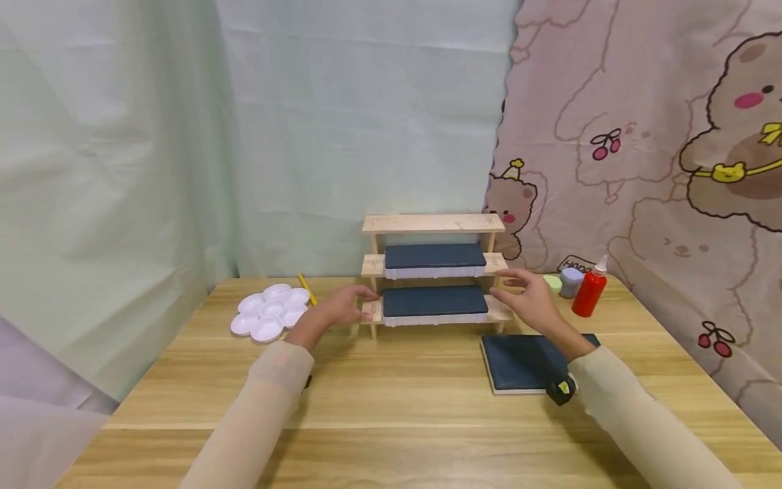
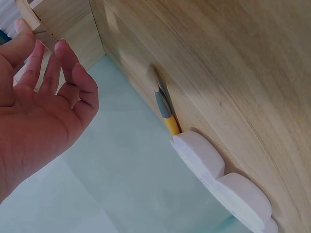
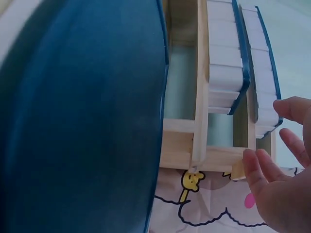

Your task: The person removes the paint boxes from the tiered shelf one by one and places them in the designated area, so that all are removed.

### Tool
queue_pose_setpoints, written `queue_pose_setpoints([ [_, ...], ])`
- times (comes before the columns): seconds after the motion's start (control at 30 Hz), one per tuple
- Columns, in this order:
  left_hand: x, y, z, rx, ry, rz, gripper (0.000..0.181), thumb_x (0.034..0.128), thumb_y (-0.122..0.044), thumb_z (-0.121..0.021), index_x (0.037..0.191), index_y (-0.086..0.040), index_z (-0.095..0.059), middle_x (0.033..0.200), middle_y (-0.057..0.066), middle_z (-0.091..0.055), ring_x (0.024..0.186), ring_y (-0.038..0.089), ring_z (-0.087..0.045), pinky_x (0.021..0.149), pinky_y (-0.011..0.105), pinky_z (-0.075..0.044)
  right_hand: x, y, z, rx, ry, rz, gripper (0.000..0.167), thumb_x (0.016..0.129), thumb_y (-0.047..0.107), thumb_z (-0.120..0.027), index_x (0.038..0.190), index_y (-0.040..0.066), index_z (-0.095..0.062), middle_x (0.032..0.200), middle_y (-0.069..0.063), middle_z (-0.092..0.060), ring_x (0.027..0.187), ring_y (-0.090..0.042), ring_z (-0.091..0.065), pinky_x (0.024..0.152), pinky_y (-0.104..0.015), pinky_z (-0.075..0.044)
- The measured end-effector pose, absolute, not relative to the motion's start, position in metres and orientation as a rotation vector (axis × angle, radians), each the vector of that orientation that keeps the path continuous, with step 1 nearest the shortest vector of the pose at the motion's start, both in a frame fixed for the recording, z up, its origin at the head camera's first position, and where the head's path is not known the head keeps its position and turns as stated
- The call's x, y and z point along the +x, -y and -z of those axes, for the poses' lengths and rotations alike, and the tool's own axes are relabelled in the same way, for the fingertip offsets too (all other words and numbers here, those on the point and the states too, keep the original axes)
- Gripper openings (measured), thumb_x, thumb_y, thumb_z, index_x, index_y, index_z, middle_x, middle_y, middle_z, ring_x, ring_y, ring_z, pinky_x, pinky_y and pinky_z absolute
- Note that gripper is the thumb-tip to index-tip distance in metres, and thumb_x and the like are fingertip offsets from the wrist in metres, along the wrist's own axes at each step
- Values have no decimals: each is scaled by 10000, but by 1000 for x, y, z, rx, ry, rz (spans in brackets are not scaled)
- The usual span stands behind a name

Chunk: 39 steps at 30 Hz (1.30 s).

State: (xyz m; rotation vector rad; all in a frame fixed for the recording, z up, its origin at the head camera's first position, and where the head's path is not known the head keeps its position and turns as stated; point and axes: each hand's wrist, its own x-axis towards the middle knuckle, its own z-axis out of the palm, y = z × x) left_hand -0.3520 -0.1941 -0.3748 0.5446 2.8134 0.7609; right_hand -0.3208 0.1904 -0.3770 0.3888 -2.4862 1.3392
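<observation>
A three-tier wooden rack (image 1: 434,223) stands at the back of the table. Two white boxes with dark blue lids lie on it, one on the middle tier (image 1: 435,257) and one on the bottom tier (image 1: 435,302). My left hand (image 1: 343,305) is at the rack's left side; in the left wrist view that hand (image 2: 46,114) pinches a wooden plank end (image 2: 44,38) between thumb and fingers. On the right side, my right hand (image 1: 530,300) has its fingers spread; in the right wrist view the hand's (image 3: 286,194) fingertips are at a tier's end, the thumb near a box corner (image 3: 267,119).
Another blue-lidded box (image 1: 519,363) lies under my right forearm. Behind it stand a red bottle (image 1: 589,293), a lilac jar (image 1: 571,282) and a green one (image 1: 552,284). At the left lies a white flower-shaped palette (image 1: 271,310), with a yellow brush (image 1: 308,289) beside it.
</observation>
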Motion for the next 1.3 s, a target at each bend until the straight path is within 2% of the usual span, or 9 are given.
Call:
queue_pose_setpoints([
  [0.27, -353, 194, 376, 519, -2802, -801, 422, 911, -133, -725, 1316, -80, -618, 1384, 153, -554, 1332, 370, -448, 1093, 514, -356, -327, -180, 373, 398, 2431, -1277, 368, 875, 142, -771, 1211, 38, -666, 1233, -167, -646, 1132, -371, -611, 891, -523, -529],
  [0.5, -352, 193, 374, 489, -2796, -819, 420, 913, -129, -722, 1317, -86, -616, 1386, 152, -549, 1334, 368, -444, 1095, 512, -354, -333, -170, 366, 383, 2433, -1163, 379, 871, 195, -779, 1203, 48, -670, 1272, -156, -601, 1115, -361, -601, 880, -520, -526],
  [0.6, -352, 194, 375, 491, -2803, -810, 422, 914, -133, -721, 1320, -88, -615, 1387, 149, -551, 1335, 366, -445, 1095, 512, -354, -338, -166, 363, 419, 2412, -1158, 387, 867, 187, -781, 1205, 34, -672, 1301, -179, -580, 1146, -383, -586, 920, -540, -506],
  [0.73, -353, 194, 375, 492, -2811, -801, 422, 910, -136, -728, 1316, -96, -621, 1380, 143, -558, 1329, 365, -451, 1089, 513, -361, -342, -163, 359, 467, 2434, -1128, 414, 874, 207, -777, 1233, 35, -663, 1386, -203, -524, 1268, -407, -498, 998, -587, -433],
  [0.83, -352, 194, 375, 481, -2802, -812, 424, 911, -137, -725, 1320, -97, -618, 1389, 143, -551, 1335, 365, -444, 1090, 514, -359, -346, -160, 354, 502, 2466, -1073, 450, 876, 243, -776, 1261, 47, -651, 1443, -210, -477, 1317, -412, -443, 1002, -609, -408],
  [1.03, -352, 196, 376, 514, -2802, -809, 424, 916, -127, -719, 1324, -81, -615, 1392, 150, -549, 1335, 371, -444, 1092, 512, -358, -355, -157, 347, 547, 2521, -1050, 528, 857, 255, -794, 1313, 53, -620, 1478, -237, -429, 1352, -430, -398, 1038, -633, -351],
  [1.3, -356, 195, 379, 494, -2803, -814, 425, 908, -115, -725, 1320, -97, -622, 1393, 138, -552, 1338, 366, -441, 1094, 512, -357, -363, -157, 344, 525, 2614, -1047, 568, 850, 300, -801, 1341, 91, -608, 1527, -204, -385, 1392, -426, -354, 1081, -642, -286],
])
